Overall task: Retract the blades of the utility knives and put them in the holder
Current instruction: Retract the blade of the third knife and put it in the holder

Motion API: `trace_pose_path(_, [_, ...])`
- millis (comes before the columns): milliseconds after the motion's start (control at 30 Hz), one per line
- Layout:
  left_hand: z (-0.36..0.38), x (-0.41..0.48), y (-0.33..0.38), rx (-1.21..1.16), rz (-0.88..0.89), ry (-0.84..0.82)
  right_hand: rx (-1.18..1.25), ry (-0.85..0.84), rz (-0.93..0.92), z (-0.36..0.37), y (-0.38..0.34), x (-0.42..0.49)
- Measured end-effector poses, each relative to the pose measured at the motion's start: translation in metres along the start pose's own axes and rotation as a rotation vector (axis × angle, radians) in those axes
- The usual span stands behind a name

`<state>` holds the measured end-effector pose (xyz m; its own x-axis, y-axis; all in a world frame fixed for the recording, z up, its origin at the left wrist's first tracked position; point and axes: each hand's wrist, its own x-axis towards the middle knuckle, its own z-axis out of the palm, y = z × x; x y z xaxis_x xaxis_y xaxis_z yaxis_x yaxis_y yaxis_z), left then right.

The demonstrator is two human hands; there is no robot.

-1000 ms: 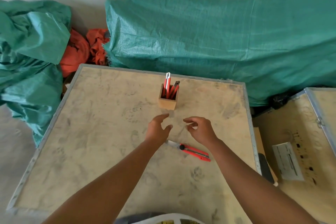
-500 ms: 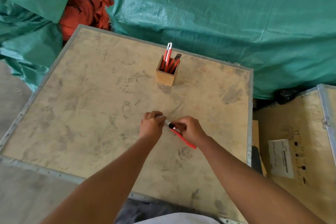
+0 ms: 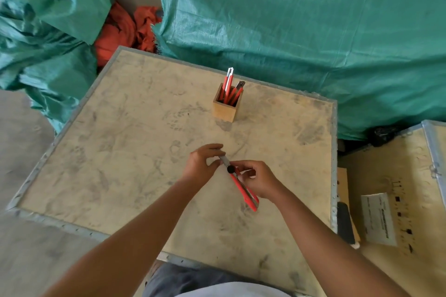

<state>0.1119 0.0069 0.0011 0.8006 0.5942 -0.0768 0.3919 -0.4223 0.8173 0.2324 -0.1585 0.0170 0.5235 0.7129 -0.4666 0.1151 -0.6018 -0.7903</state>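
A red utility knife (image 3: 243, 190) with a black slider knob is held just above the wooden board (image 3: 120, 157), tilted with its metal tip pointing up-left. My right hand (image 3: 259, 182) grips its red body. My left hand (image 3: 202, 161) pinches the metal tip end; the blade is hidden by my fingers. Farther back on the board stands a small square wooden holder (image 3: 224, 111) with several red utility knives (image 3: 229, 87) standing upright in it.
Green tarpaulin (image 3: 301, 38) covers bulky things behind and left of the board, with orange cloth (image 3: 125, 29) between. A second wooden crate (image 3: 395, 200) with a white label sits at the right, a dark gap between the two.
The knife lay on the board between my open hands; both hands have closed on it and lifted it, its rear end swung toward me. The camera shifted.
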Motion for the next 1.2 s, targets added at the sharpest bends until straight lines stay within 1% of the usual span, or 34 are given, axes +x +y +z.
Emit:
trace_pose_path(133, [-0.031,-0.013,0.028,-0.125,0.044,0.058,0.166,0.107,-0.022,-0.004,-0.022,-0.015])
trace_pose_path(200, [-0.043,-0.025,0.035,-0.178,0.012,0.038,0.282,0.164,-0.044,-0.004,-0.039,-0.021])
trace_pose_path(300, [-0.057,-0.043,0.044,-0.272,-0.122,-0.112,0.434,0.241,-0.072,-0.001,-0.065,-0.027])
trace_pose_path(400, [-0.069,-0.054,0.048,-0.408,-0.188,-0.274,0.533,0.325,-0.087,0.004,-0.091,-0.032])
trace_pose_path(500, [-0.081,-0.058,0.052,-0.512,-0.206,-0.34,0.585,0.399,-0.093,0.007,-0.11,-0.035])
trace_pose_path(600, [-0.093,-0.057,0.057,-0.564,-0.212,-0.353,0.609,0.439,-0.085,0.011,-0.121,-0.038])
trace_pose_path(700, [-0.1,-0.053,0.058,-0.559,-0.203,-0.349,0.566,0.473,-0.085,0.012,-0.131,-0.042])
trace_pose_path(767, [-0.105,-0.051,0.061,-0.578,-0.197,-0.325,0.502,0.481,-0.124,0.012,-0.135,-0.043])
trace_pose_path(967, [-0.124,-0.034,0.075,-0.634,-0.148,-0.256,0.246,0.335,-0.22,0.012,-0.14,-0.045])
trace_pose_path(1067, [-0.131,-0.032,0.079,-0.635,-0.116,-0.257,0.108,0.333,-0.301,0.007,-0.14,-0.047])
trace_pose_path(1200, [-0.129,-0.034,0.086,-0.653,-0.093,-0.269,0.016,0.329,-0.385,-0.002,-0.139,-0.051])
